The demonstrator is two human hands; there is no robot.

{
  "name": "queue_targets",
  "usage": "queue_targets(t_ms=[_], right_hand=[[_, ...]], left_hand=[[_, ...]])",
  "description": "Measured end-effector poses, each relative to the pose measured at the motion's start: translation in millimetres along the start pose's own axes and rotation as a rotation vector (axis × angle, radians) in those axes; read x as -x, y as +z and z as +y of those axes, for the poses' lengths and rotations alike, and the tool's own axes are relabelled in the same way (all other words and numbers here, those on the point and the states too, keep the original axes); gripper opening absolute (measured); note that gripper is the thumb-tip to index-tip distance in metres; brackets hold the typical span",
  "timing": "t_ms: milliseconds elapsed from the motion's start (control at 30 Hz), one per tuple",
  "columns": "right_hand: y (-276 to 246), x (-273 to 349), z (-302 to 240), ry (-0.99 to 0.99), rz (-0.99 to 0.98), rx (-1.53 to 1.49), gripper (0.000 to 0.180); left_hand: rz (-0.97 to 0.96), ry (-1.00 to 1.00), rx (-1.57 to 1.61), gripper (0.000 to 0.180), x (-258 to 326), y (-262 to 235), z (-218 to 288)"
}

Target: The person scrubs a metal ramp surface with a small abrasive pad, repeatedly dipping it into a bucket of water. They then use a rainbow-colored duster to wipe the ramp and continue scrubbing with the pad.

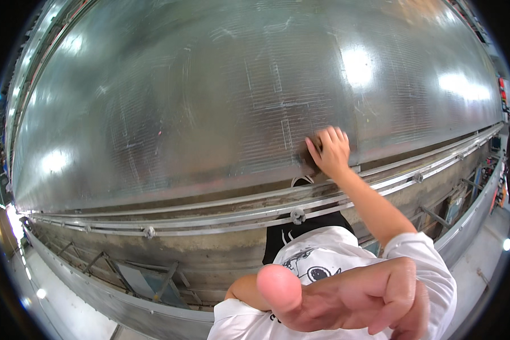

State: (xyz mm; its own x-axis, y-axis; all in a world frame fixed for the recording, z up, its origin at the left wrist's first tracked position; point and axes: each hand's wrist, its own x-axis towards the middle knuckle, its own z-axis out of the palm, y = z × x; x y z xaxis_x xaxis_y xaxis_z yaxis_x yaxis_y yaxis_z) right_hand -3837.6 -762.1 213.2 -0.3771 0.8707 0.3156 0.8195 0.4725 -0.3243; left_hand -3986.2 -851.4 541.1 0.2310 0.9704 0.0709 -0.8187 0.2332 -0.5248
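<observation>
At the near edge of a wide sheet of shiny metal (209,96), the person's right hand (330,152) is pressing down flat, fingers spread a little and curling over a small dark patch on the surface. It is gripping nothing; the palm and fingertips are simply resting on the metal. The bare forearm is running back from it toward the lower right, ending in a white short sleeve (422,255).

Close to the camera, at the bottom of the view, the left hand (345,294) is looming large and blurred (it is much nearer the lens than anything else). Its thumb is pointing left and its fingers are bending loosely inward, half closed, with nothing visible inside them. Behind it, a white shirt with a cartoon drawing (309,263) is showing, along with a dark garment beneath.

Moving outward, the metal sheet is lying on a long desk and filling most of the upper picture. Its surface is looking finely ribbed, with faint scratched lines and rectangles across it, and bright ceiling lights are reflecting in several spots. Along the desk's near edge, metal rails (209,218) are running from left to right, carrying small round rollers (297,215). Below the rails, a frame of angled struts (153,275) is supporting the desk, and a pale floor (62,306) is curving around the lower corners.
</observation>
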Motion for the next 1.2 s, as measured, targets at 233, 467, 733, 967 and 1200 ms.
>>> queue_targets(t_ms=[233, 467, 733, 967, 1200], right_hand=[[116, -288, 80, -0.021, 0.192, 0.17, 0.039], [98, -315, 56, 0.123, 0.042, -0.056, 0.04], [7, 7, -28, -0.119, -0.047, -0.09, 0.029], [109, -222, -15, -0.086, -0.054, 0.024, 0.034], [149, -345, -11, 0.06, 0.088, 0.091, 0.038]], left_hand=[[0.04, 0.104, 0.063, 0.098, -37, -43, 33], [-0.072, 0.16, -0.008, 0.095, -26, -64, 38], [0.676, 0.7, -1.565, 0.072, 109, -104, 216], [1.646, 0.79, -2.637, 0.038, 280, -136, 365], [1.615, 0.839, -2.844, 0.041, 271, -145, 376]])
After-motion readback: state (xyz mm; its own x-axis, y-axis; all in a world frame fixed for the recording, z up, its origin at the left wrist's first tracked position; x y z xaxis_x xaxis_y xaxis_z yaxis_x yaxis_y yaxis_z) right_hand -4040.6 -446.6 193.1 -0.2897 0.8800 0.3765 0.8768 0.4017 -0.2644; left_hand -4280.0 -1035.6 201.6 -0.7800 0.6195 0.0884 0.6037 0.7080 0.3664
